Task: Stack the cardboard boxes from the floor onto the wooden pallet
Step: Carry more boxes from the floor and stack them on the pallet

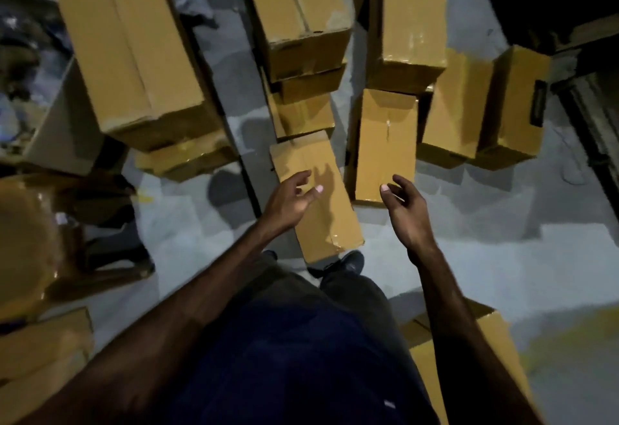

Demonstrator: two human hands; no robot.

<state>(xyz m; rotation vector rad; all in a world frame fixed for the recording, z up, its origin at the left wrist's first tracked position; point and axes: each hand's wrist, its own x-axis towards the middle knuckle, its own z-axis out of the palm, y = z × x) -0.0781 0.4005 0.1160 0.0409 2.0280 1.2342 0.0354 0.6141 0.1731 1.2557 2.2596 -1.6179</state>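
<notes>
A large cardboard box [134,49] is seen far left of the narrow box [318,196], stacked on a flatter carton. A two-high stack of boxes [298,22] is set just beyond the narrow box's far end. The narrow box itself is laid flat on the grey floor [502,274], its near end just ahead of a dark shoe [350,262].

The left hand [291,200] is held over the narrow box's left edge, fingers spread and loosely curled, nothing gripped; whether the box is touched cannot be told. The right hand [403,205] is held just right of the narrow box, fingers relaxed and apart, empty, in front of the near end of a second flat box [385,143] that lies beside the narrow box. Further right of the narrow box, two upright boxes [482,109] are leaned together. No pallet can be made out with certainty.
</notes>
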